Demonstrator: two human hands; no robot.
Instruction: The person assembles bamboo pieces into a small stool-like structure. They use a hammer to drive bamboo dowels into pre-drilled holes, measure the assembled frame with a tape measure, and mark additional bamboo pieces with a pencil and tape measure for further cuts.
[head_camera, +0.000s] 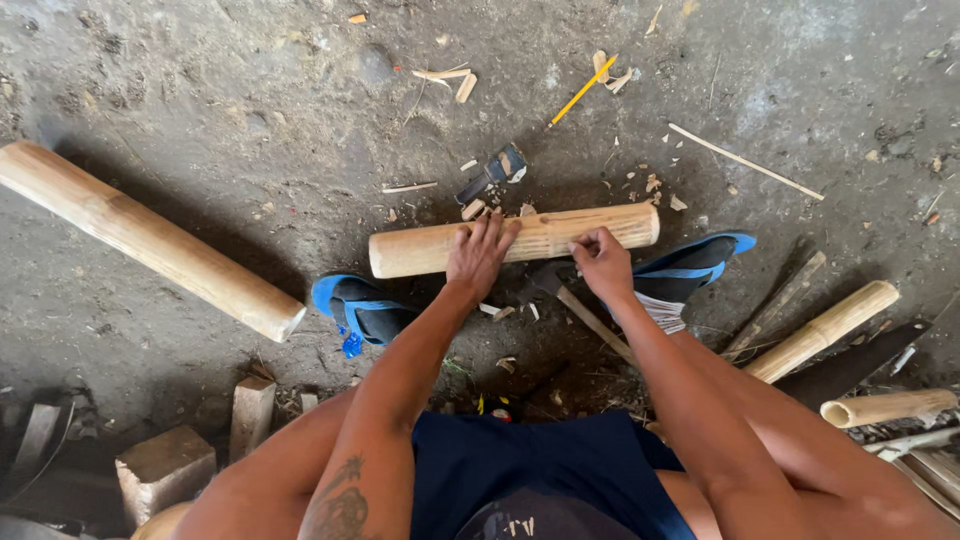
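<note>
**Hands on a short bamboo piece**

Bamboo piece (515, 238) lies across the dirt floor (250, 120) between two blue sandals (360, 305). The left hand (480, 252) presses flat on it with fingers spread; the right hand (603, 262) curls over its near edge, perhaps pinching something, but this is unclear. The round piece could roll if pressure slips. A long bamboo pole (150, 238) lies well apart on the left, split offcuts (820, 330) crowd the right, and the floor beyond is open.

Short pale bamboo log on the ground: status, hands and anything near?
Left hand flat on short pale bamboo log. Right hand curled at its near edge. Log lies level on dirt, blue sandals either side.
</note>
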